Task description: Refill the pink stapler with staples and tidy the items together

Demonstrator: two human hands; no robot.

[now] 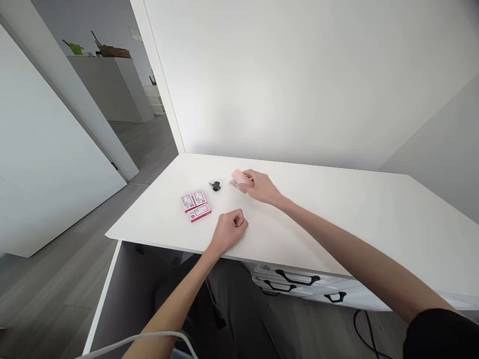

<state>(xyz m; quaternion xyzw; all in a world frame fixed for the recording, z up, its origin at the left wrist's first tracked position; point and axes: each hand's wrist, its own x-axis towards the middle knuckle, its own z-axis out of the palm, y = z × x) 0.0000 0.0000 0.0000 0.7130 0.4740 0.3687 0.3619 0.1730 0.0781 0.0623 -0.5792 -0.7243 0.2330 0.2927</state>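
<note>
My right hand (260,187) reaches across the white desk (337,219) and its fingers close around a small pink stapler (237,178), which rests on the desktop. My left hand (230,229) lies on the desk nearer the front edge, curled into a loose fist with nothing visible in it. Just left of that fist lie three small red and white boxes (195,205), two side by side and one in front of them. A small black object (215,186) sits on the desk between the boxes and the stapler.
The desk meets a white wall at its back. Under the desk on the right are white drawers with black handles (295,279) and a black cable (364,329). A grey floor and an open passage with a counter (108,85) lie to the left.
</note>
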